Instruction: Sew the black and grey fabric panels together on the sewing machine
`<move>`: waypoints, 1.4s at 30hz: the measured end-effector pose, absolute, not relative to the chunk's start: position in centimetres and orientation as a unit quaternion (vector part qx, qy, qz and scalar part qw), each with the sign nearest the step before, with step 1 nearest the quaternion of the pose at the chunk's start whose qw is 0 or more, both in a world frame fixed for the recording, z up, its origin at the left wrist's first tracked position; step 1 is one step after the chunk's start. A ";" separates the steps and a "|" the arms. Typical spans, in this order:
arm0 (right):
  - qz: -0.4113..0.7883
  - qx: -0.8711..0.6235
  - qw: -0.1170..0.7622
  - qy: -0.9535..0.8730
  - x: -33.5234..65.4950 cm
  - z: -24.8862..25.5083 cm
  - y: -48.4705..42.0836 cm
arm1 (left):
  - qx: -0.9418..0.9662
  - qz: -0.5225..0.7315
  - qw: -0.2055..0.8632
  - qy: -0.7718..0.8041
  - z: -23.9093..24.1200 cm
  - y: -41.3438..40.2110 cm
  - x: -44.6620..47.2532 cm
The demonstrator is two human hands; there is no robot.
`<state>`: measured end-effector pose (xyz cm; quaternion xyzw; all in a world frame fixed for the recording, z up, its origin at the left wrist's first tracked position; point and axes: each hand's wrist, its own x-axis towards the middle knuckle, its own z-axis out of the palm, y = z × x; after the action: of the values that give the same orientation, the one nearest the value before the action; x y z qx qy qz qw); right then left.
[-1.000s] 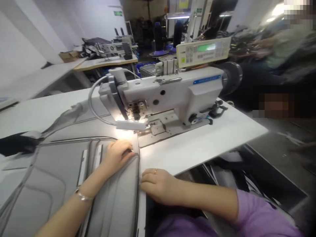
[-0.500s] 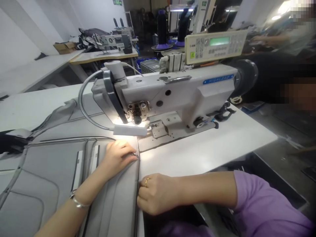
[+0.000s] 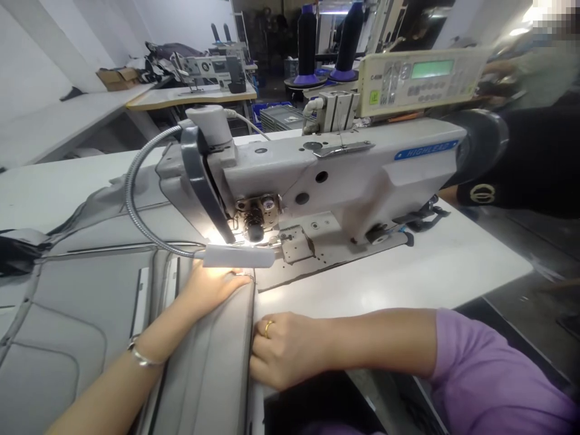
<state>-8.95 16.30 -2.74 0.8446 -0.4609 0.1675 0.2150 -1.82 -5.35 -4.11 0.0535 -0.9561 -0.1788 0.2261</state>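
A large grey padded cover [image 3: 217, 362] with dark piping lies on the table, its far end under the head of the sewing machine [image 3: 281, 169]. My left hand [image 3: 211, 290] rests on the cover near the needle area, thumb stretched toward the right edge. The white lamp [image 3: 240, 256] hides some of its fingers. My right hand [image 3: 283, 350] is closed around the cover's right edge, nearer to me; the part inside its fingers is hidden. Two pale strips, one of them a slim white strip [image 3: 141, 296], run along the cover left of my left hand.
A control panel [image 3: 426, 78] sits atop the machine, with black thread cones [image 3: 307, 42] behind. The white tabletop [image 3: 389, 278] extends right. Another sewing machine [image 3: 208, 69] and a cardboard box [image 3: 118, 78] stand at the back left. A person [image 3: 544, 78] is at the far right.
The view has shifted, so the machine appears lower and further right. My left hand is closer under the lamp, which now covers more of its fingers. My right hand keeps its hold on the edge.
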 end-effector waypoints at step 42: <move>0.123 0.851 0.171 -0.481 -9.0 -3.0 17.0 | -0.034 0.086 0.303 -0.949 -3.3 -3.4 -2.3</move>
<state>-9.02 16.97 -3.02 0.8511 -0.4807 0.1233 0.1713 -2.33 -3.36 -3.34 -0.0339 -0.9485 0.0859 0.3029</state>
